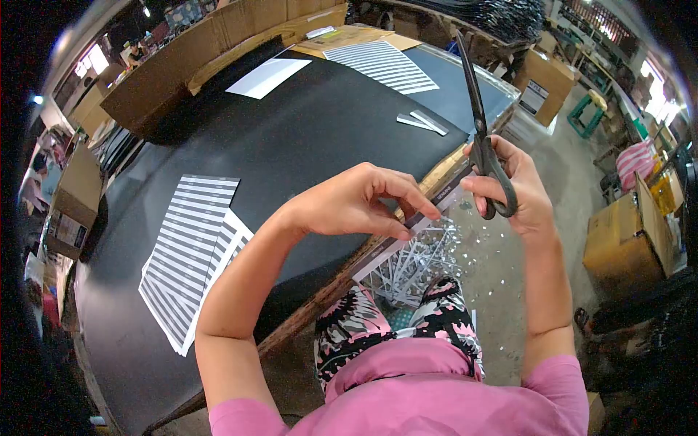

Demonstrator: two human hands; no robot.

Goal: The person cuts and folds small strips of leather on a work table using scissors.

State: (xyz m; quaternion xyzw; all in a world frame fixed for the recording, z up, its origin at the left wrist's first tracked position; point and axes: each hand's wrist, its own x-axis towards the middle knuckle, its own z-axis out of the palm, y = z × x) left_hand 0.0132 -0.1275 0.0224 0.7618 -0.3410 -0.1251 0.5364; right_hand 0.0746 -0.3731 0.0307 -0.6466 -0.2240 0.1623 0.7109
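Currently, a printed strip (pixel 449 190) slants just off the near edge of the table (pixel 327 109), above a heap of paper offcuts (pixel 411 265). The left hand (pixel 352 200) nips it lightly between thumb and fingertips, loosely curled otherwise. The right hand (pixel 522 187) is closed round the handles of the scissors (pixel 483 154), blades pointing up, away from the strip; its fingertips seem to meet the strip's upper end, but I cannot tell whether they grip it. So light a pinch could let the thin strip slip and get lost among the offcuts; lowering the long blades carelessly could nick the left fingertips. Further out, two short strips (pixel 423 122) and a stack of striped sheets (pixel 190 236) lie on the table, where a sleeve's brush might skew the stack.
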